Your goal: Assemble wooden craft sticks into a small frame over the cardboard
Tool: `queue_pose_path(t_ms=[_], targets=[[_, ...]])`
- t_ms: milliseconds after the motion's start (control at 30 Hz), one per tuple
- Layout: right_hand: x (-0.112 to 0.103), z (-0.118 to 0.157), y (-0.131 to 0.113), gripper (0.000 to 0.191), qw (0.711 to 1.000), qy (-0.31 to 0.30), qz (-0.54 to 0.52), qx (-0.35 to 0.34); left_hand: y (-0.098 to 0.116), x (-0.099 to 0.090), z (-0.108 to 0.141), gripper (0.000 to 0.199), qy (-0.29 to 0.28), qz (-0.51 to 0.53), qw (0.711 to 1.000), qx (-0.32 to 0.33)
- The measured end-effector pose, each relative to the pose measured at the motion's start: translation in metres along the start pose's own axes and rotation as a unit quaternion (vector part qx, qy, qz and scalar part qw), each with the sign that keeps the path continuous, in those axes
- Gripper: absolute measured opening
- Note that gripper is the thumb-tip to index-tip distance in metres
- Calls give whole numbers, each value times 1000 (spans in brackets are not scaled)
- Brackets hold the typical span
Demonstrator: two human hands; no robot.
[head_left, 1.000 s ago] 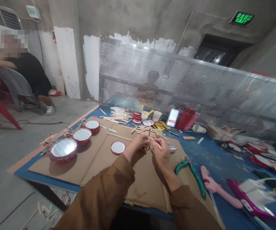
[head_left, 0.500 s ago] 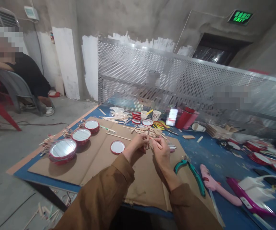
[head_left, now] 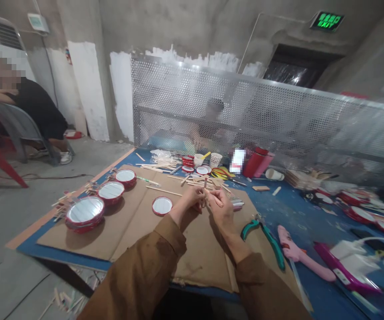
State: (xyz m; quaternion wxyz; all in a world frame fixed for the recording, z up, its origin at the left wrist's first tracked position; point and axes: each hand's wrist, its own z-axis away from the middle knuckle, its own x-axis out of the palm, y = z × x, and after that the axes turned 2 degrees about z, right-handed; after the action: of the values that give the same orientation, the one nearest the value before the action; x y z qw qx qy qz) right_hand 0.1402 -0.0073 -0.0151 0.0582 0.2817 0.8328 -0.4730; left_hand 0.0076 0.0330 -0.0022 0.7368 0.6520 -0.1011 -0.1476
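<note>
My left hand (head_left: 189,200) and my right hand (head_left: 220,209) are close together above a brown cardboard sheet (head_left: 198,266), both pinching a small wooden craft stick (head_left: 206,194). Just left of my left hand lies a red-rimmed round disc with a white or silvery face (head_left: 162,206). Further left stand several similar red round pieces, the largest (head_left: 85,211) near the cardboard's left edge. Below my right hand lie green-handled pliers (head_left: 262,235). A loose long wooden stick (head_left: 163,191) ends near my left hand.
The blue worktable (head_left: 298,213) also holds a pink glue gun (head_left: 294,250), a magenta tool (head_left: 340,266), scattered sticks, cups and red bottles (head_left: 254,163). A perforated metal screen (head_left: 232,106) stands behind it. A seated person (head_left: 35,104) is at far left, beside the concrete floor.
The whole view has drifted slightly, with the scene sliding left and up. My hands stay together on the stick, with only small finger movement.
</note>
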Motion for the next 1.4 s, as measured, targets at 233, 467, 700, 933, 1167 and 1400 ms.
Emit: queue_pose_path(t_ms=[233, 467, 700, 933, 1167, 1400], targets=[[2, 0, 4, 35, 1000, -4, 4, 1, 2, 0, 1, 12, 1, 3, 1000, -5], [2, -1, 3, 38, 1000, 7, 0, -2, 1, -1, 1, 12, -20, 17, 1000, -9], [1, 0, -1, 34, 1000, -7, 10, -8, 0, -2, 0, 12, -20, 16, 1000, -7], [0, 0, -4, 33, 1000, -12, 7, -11, -3, -1, -3, 8, -3, 9, 1000, -5], [0, 0, -3, 33, 1000, 5, -3, -9, -5, -2, -7, 22, -24, 27, 999, -1], [1, 1, 3, 33, 1000, -13, 11, -6, -4, -2, -6, 18, -16, 6, 1000, -7]])
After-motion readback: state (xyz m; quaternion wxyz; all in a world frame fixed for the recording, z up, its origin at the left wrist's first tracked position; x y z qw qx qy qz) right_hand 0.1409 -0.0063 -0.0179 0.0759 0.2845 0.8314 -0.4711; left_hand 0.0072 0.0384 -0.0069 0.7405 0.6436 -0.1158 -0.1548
